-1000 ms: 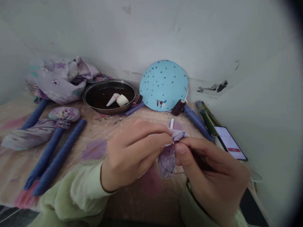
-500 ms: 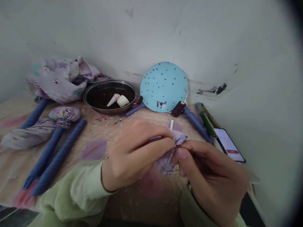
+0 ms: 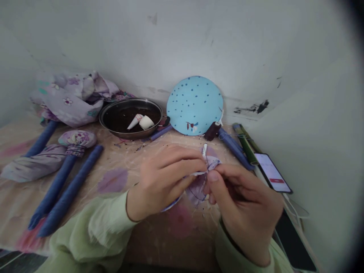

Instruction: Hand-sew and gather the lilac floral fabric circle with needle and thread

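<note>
A small piece of thin light-purple cloth (image 3: 196,189) with dark blue lines along its edge is stretched between my two hands above the table. My left hand (image 3: 167,178) is closed over its upper left part, fingers bent and pressed together. The thumb and forefinger of my right hand (image 3: 244,204) pinch the cloth's gathered edge, close to my left fingertips. Any needle in my fingers is too small to see. Just beyond the cloth lies a slim white stick-like thing (image 3: 204,148) with dark marks.
Against the wall leans a round blue dotted board (image 3: 195,104), with a dark thread spool (image 3: 212,131) before it. A pan (image 3: 131,133) holds white pieces. Blue wrapped rods (image 3: 71,191) and bundled floral cloth (image 3: 76,108) lie left. A bamboo tube (image 3: 247,148) and phone (image 3: 273,172) are right.
My right hand has shifted left and slightly up, and the left hand's fingers have drawn slightly back. More of the cloth's blue-lined edge shows below my left hand.
</note>
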Tool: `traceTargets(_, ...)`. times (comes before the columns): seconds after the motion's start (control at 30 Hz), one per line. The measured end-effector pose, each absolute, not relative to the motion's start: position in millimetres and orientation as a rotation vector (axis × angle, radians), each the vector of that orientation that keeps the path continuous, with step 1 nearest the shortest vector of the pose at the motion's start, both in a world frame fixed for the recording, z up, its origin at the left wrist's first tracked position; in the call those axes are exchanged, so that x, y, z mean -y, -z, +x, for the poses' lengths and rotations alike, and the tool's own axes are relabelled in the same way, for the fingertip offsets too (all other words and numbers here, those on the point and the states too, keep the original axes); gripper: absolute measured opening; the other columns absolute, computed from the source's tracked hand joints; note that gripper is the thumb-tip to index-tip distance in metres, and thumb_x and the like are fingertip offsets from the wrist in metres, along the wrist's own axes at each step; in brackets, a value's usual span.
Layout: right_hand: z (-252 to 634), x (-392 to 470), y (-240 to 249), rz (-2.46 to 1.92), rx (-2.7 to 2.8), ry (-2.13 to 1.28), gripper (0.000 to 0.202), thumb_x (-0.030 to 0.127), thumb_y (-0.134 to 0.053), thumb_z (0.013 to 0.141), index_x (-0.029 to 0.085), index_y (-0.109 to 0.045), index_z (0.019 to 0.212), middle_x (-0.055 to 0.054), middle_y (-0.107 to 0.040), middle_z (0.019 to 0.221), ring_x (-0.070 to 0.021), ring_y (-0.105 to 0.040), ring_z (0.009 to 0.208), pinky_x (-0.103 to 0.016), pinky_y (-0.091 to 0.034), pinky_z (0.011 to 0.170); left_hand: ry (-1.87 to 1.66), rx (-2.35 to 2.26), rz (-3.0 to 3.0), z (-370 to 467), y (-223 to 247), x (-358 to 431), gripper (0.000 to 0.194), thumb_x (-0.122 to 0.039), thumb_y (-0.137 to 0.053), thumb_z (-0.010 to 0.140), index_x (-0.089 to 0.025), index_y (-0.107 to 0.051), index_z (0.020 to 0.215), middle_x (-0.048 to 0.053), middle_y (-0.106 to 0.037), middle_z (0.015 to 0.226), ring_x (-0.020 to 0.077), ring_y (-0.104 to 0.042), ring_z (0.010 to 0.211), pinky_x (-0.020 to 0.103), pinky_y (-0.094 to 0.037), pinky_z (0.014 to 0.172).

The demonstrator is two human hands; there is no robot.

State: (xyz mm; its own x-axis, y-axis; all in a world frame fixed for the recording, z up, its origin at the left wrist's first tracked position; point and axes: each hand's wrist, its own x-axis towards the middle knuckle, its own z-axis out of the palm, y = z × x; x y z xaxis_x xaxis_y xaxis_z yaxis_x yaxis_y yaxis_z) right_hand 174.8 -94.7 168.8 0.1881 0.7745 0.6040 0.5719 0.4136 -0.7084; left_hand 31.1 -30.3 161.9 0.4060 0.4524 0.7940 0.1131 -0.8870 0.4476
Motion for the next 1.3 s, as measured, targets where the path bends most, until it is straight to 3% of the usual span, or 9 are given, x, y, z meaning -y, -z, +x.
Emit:
traceTargets(0.07,177.9,93.7,-168.2,-1.250,1.515,-0.153,0.014,0.009,-0.063,0.077,0.022,-0.064,0.079,0.005,-0.060,0.059,-0.0078,-0.051,0.047,-0.021,-0.042,0.046,-1.485,-0.482,2.341,32.5,-161.6,28.2,0.019,-0.006,-0.058,0.080,-0.018,-0.062,0.094,0.008,-0.069,0.096,0.0159,-0.064,0.092,0.028,-0.053,0.084)
traceTargets(0.17,187.2,90.0,-169.7,-1.234,1.472,-0.070,0.015,0.012,-0.064,0.077,0.023,-0.066,0.087,0.001,-0.064,0.078,-0.0136,-0.059,0.072,-0.028,-0.048,0.068,-1.496,-0.457,2.350,32.7,-161.7,24.2,0.015,-0.007,-0.058,0.081,-0.016,-0.063,0.092,0.007,-0.070,0.093,0.0150,-0.065,0.092,0.026,-0.053,0.083)
traceTargets(0.27,197.5,83.2,-173.1,-1.221,1.458,-0.142,0.012,0.017,-0.063,0.080,0.022,-0.066,0.091,-0.002,-0.065,0.091,-0.0174,-0.058,0.090,-0.034,-0.045,0.084,-1.465,-0.414,2.372,31.7,-161.8,21.7,0.012,-0.007,-0.060,0.080,-0.015,-0.063,0.088,0.007,-0.070,0.092,0.0139,-0.065,0.091,0.024,-0.054,0.083)
traceTargets(0.47,203.2,63.6,-182.9,-1.178,1.612,-0.610,0.008,0.020,-0.062,0.081,0.020,-0.066,0.075,0.001,-0.066,0.075,-0.0136,-0.059,0.074,-0.028,-0.047,0.070,-1.422,-0.460,2.395,31.8,-162.6,20.3,0.009,-0.010,-0.060,0.082,-0.017,-0.063,0.087,0.006,-0.071,0.093,0.0142,-0.065,0.093,0.024,-0.054,0.083)
traceTargets(0.87,202.9,54.5,-201.3,-1.304,1.788,-0.596,0.010,0.021,-0.060,0.079,0.020,-0.064,0.070,0.003,-0.063,0.068,-0.0121,-0.056,0.068,-0.026,-0.044,0.064,-1.410,-0.543,2.382,33.2,-160.8,17.3,0.008,-0.012,-0.062,0.080,-0.016,-0.063,0.086,0.004,-0.073,0.088,0.0149,-0.067,0.084,0.025,-0.052,0.078)
traceTargets(1.03,202.7,37.3,-201.7,-1.155,1.453,-0.725,0.015,0.025,-0.057,0.083,0.019,-0.060,0.070,0.002,-0.056,0.066,-0.0112,-0.055,0.064,-0.024,-0.046,0.058,-1.272,-0.412,2.351,34.7,-161.7,20.2,0.005,-0.010,-0.061,0.081,-0.015,-0.063,0.082,0.004,-0.072,0.083,0.0144,-0.066,0.081,0.025,-0.052,0.076)
traceTargets(1.13,211.7,16.9,-212.6,-1.018,1.111,-0.976,0.020,0.024,-0.054,0.086,0.018,-0.053,0.067,0.001,-0.055,0.072,-0.0089,-0.055,0.061,-0.021,-0.047,0.054,-1.199,-0.357,2.287,34.5,-163.6,23.3,0.007,-0.009,-0.062,0.080,-0.015,-0.064,0.082,0.003,-0.071,0.082,0.0135,-0.066,0.079,0.024,-0.052,0.074)
traceTargets(1.23,229.0,-7.7,-224.6,-1.019,0.822,-1.249,0.023,0.015,-0.045,0.090,0.017,-0.047,0.067,0.003,-0.055,0.072,-0.0002,-0.035,0.039,-0.013,-0.026,0.033,-1.182,-0.355,2.205,32.8,-166.5,25.4,0.003,-0.013,-0.064,0.079,-0.016,-0.064,0.080,0.002,-0.071,0.078,0.0121,-0.066,0.075,0.021,-0.052,0.072)
traceTargets(1.3,243.2,-24.8,-226.8,-0.997,0.697,-1.271,0.027,0.010,-0.037,0.091,0.017,-0.043,0.066,0.006,-0.049,0.062,0.0007,-0.023,0.033,-0.013,-0.019,0.030,-1.169,-0.344,2.170,31.3,-168.1,26.1,0.002,-0.014,-0.065,0.079,-0.015,-0.064,0.079,0.002,-0.071,0.077,0.0116,-0.066,0.074,0.020,-0.052,0.071)
